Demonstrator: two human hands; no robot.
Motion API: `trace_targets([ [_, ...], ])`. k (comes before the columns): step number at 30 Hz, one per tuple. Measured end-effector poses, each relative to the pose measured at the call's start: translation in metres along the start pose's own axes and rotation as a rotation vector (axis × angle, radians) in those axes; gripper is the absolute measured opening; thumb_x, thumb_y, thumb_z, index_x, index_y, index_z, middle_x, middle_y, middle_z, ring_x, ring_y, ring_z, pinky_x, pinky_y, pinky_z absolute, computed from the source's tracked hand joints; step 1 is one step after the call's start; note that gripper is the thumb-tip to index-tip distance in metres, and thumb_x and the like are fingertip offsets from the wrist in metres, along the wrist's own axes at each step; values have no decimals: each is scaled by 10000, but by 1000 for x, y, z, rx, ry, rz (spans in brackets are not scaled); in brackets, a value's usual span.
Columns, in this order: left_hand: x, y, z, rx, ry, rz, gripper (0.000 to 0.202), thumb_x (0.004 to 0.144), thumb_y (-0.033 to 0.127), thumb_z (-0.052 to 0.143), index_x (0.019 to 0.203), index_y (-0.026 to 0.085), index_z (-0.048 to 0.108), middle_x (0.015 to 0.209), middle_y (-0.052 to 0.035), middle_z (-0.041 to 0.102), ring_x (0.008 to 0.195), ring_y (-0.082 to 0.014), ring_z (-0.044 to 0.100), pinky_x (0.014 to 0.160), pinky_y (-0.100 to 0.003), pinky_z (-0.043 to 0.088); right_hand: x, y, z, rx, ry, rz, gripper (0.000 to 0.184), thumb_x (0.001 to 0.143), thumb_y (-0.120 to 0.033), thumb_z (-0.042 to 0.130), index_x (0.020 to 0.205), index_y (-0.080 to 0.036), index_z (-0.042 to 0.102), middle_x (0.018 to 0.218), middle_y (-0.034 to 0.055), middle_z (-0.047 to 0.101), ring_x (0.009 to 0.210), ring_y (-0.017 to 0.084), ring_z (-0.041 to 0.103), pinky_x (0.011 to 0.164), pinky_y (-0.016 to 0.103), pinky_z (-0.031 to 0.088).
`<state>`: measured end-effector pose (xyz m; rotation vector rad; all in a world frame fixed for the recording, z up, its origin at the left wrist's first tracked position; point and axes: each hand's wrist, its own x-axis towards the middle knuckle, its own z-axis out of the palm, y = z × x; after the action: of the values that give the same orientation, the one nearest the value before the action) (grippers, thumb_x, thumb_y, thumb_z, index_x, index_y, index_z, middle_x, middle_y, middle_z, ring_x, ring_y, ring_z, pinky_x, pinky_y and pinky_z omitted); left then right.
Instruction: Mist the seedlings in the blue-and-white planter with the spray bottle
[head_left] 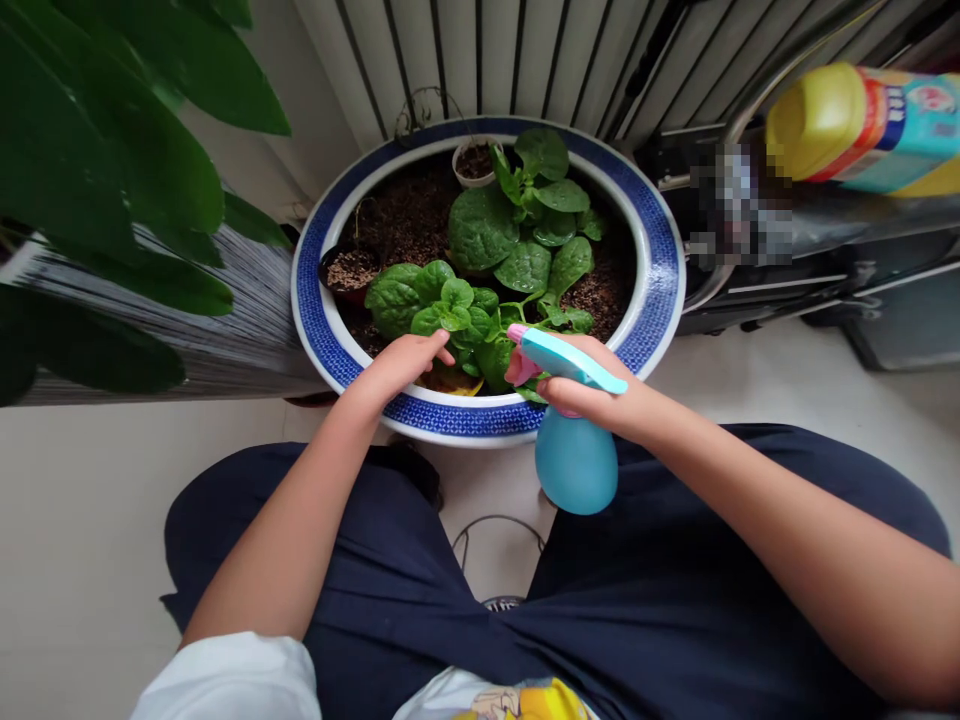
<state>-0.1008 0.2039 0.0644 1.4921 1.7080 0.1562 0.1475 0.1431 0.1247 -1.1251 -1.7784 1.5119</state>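
Note:
A blue spray bottle (576, 460) with a pink nozzle and trigger is in my right hand (600, 385), fingers wrapped round its neck. Its nozzle points left over the leafy green plants (484, 235) in a blue-and-white oval pot (480, 420). At the pot's near side, my left hand (412, 362) reaches in beside the low front leaves (454, 310). Its visible fingers are stretched out and hold nothing that I can see; whether they touch the leaves I cannot tell. A yellowed leaf (452, 382) lies beneath that hand. Dark soil (405, 215) shows between the plants.
Two small pots, one white (474, 165) and one dark (349, 272), sit in the soil. Behind stands a ribbed white panel (495, 60). Large leaves (112, 150) hang at left. On the right, a yellow-and-blue bottle (862, 125) lies by a metal-framed cart (720, 290).

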Motion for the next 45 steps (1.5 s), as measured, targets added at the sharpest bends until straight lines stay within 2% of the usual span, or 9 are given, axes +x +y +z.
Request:
trace_targets([
  [2, -6, 2, 1, -329, 10, -22, 393, 874, 431, 500, 758, 170, 770, 663, -58, 666, 698, -172, 603, 675, -257, 426, 2, 1, 0, 10, -4, 33, 171, 752, -185, 528, 873, -193, 650, 905, 35, 670, 640, 140, 517, 583, 280, 428],
  [5, -16, 8, 5, -672, -80, -122, 268, 868, 309, 568, 753, 145, 747, 656, -33, 653, 577, -88, 557, 498, -181, 331, 3, 5, 2, 30, -14, 35, 159, 749, -183, 532, 863, -183, 644, 883, 31, 663, 634, 131, 503, 580, 270, 418],
  [10, -29, 21, 7, -1085, -230, -276, 180, 876, 209, 602, 773, 125, 723, 688, -37, 671, 578, -65, 610, 431, -131, 331, 5, 9, 8, 24, -33, 23, 127, 762, -188, 527, 840, -176, 627, 758, 3, 610, 593, 112, 462, 571, 253, 395],
  [14, -31, 23, 10, -1250, -301, -383, 202, 915, 187, 555, 797, 131, 708, 673, -19, 656, 559, -59, 617, 415, -126, 354, 10, 11, 12, -88, -12, 32, 94, 778, -201, 510, 737, -172, 589, 659, -11, 549, 587, 112, 439, 558, 244, 354],
  [26, -30, 23, 19, -1289, -387, -388, 209, 930, 172, 536, 829, 129, 714, 685, -21, 666, 567, -64, 636, 430, -130, 396, 13, 17, 23, -211, -22, 88, 136, 784, -230, 501, 660, -184, 532, 594, -20, 525, 552, 113, 405, 535, 249, 289],
  [32, -30, 24, 19, -1281, -374, -387, 173, 905, 166, 572, 813, 133, 714, 688, -25, 671, 567, -64, 628, 440, -130, 397, 14, 20, 25, -256, 21, 153, 153, 782, -225, 494, 641, -184, 539, 566, -18, 515, 536, 116, 403, 530, 252, 302],
  [37, -30, 23, 21, -1235, -332, -315, 98, 858, 190, 648, 817, 140, 722, 720, -20, 678, 586, -58, 619, 475, -137, 401, 12, 18, 21, -119, -86, 75, 97, 815, -232, 528, 755, -174, 578, 665, -15, 548, 581, 111, 444, 558, 239, 353],
  [41, -33, 24, 26, -1019, -246, -211, 56, 810, 159, 696, 788, 114, 722, 701, -20, 676, 578, -48, 595, 546, -154, 415, 8, 18, 21, 35, -123, 74, 73, 824, -251, 572, 828, -178, 565, 791, 6, 598, 563, 94, 450, 546, 239, 388],
  [45, -39, 29, 35, -899, -219, -144, 82, 812, 107, 654, 753, 115, 711, 695, -32, 697, 614, -70, 615, 654, -198, 454, 9, 21, 25, 128, -79, 145, 129, 841, -309, 565, 871, -183, 576, 684, -28, 539, 490, 87, 428, 490, 236, 382],
])
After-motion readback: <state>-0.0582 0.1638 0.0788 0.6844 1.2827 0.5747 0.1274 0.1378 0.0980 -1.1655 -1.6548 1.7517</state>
